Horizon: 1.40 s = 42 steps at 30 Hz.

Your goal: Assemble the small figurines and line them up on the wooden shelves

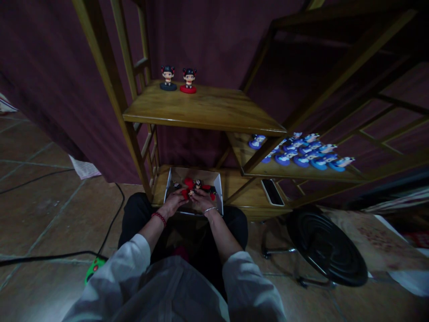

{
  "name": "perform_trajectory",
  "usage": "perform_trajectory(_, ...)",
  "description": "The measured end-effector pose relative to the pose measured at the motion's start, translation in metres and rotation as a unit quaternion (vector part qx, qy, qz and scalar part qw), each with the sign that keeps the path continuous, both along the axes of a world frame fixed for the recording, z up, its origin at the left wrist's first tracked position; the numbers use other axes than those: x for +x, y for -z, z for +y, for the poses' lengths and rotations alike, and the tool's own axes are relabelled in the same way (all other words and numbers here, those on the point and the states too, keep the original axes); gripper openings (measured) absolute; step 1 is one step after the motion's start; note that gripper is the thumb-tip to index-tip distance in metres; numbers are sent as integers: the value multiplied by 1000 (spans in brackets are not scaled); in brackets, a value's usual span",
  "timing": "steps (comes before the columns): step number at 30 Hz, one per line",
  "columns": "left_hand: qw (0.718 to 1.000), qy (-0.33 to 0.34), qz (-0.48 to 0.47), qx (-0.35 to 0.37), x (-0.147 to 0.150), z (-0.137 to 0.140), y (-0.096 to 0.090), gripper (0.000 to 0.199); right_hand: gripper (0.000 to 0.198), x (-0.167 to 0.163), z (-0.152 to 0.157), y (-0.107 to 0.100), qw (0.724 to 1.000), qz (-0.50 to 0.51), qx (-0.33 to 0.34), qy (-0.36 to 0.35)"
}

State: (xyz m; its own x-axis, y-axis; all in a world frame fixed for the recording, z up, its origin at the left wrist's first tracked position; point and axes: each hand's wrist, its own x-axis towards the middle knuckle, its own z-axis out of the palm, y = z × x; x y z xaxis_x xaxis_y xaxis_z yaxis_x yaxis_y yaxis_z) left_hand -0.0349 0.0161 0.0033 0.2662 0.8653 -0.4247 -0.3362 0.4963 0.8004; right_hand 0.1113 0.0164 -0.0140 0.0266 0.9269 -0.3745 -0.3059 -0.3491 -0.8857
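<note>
The left hand (173,201) curves over red-and-black figurines (197,183); I cannot tell its grip. They lie loose in a white box (219,192) on a low shelf (232,179), probably for two-handed reach. The right hand (203,201) touches them, grip also unclear. Farther right, blue figurines (304,158) cluster.

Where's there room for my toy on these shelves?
Bare wood shows on the upper shelf, right of the red-based figure, and on the bottom shelf, between the white box and flat slab. Crowded: the box, with left hand, right hand and red figures, and around blue figures.
</note>
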Motion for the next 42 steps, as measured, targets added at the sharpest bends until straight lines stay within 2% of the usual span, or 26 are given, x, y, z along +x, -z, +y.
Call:
perform_trajectory(3,1000,-1,-5,1,1,-1,-1,40,33,0,-1,-2,999,30,-16,24)
perform_trajectory(14,997,-21,-73,-5,0,-5,-6,36,25,2,-4,-2,997,68,-20,32)
perform_trajectory(23,996,-12,-91,9,-4,-8,-7,39,28,2,-2,7,996,84,6,26)
perform_trajectory(32,995,0,-99,8,-5,-6,-5,38,31,-1,-3,1,993,102,24,52)
perform_trajectory(42,992,1,-127,8,-6,-8,-6,35,32,-1,-3,-1,995,85,45,29)
